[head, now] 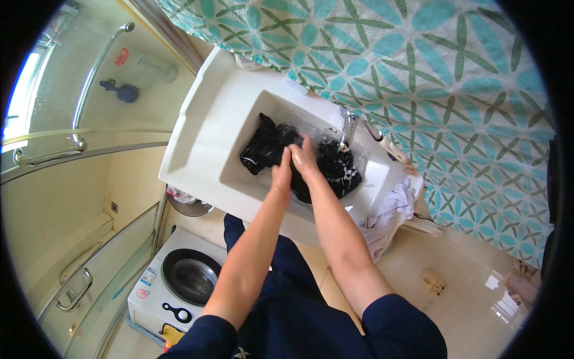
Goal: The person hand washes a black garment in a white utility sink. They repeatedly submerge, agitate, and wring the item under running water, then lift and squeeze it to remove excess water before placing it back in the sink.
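My left hand [281,175] and my right hand [304,158] are close together above a white sink basin [231,164], palms turned inward. Both look slightly blurred, and no object shows in either. The fingertips are near or touching each other. Below them, wet black cloth [267,148] lies bunched in the basin, one part to the left and another black bundle [338,168] to the right. Water with small bubbles surrounds it. A chrome faucet [348,131] reaches over the right part of the basin. My forearms hide some of the cloth.
Pale wrung cloth [394,202] hangs over the sink's right edge. A patterned curtain [372,54] hangs behind the sink. A front-loading washing machine [154,264] stands low at left, near a glass shower enclosure [89,188]. A beige object [432,282] lies on the floor.
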Available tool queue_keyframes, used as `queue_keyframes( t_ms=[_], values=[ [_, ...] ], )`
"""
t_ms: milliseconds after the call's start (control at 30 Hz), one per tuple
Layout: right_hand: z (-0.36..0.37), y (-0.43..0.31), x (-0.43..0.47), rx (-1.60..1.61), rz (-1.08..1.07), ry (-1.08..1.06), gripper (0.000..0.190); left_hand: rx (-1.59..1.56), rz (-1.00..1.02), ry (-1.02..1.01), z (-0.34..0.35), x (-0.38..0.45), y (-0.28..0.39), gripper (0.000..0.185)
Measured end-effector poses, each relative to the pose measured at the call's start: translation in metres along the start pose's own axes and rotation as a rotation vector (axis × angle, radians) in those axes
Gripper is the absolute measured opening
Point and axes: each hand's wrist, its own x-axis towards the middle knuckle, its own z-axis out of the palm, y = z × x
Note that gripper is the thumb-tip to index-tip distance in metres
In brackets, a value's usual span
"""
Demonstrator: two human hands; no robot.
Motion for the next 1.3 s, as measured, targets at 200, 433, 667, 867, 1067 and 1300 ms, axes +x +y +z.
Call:
queue_keyframes(
  t_ms=[200, 433, 667, 867, 1067, 1300],
  values=[
    [0.001, -0.023, -0.096, 0.254, -0.227, -0.249, 0.037, -0.517, -0.313, -0.535, -0.011, 0.051, 0.048, 0.039],
    [0.014, -0.006, -0.021, 0.413, -0.153, 0.187, 0.039, -0.397, -0.194, -0.326, -0.009, 0.000, 0.086, 0.031],
    [-0.056, 0.028, -0.030, -0.809, -0.618, -0.137, 0.036, -0.666, -0.024, -0.590, -0.049, -0.039, 0.121, 0.028],
    [-0.109, 0.031, -0.049, -1.169, -0.064, -0.264, 0.032, -0.513, 0.079, -0.449, -0.052, -0.034, 0.129, 0.033],
    [-0.136, 0.043, -0.075, -1.065, 0.349, -0.315, 0.057, -0.139, 0.227, -0.414, -0.020, -0.018, 0.095, 0.047],
    [-0.059, 0.018, -0.061, -0.975, -0.027, 0.027, 0.087, 0.697, 0.336, -0.094, 0.018, 0.030, 0.071, 0.028]
  ],
)
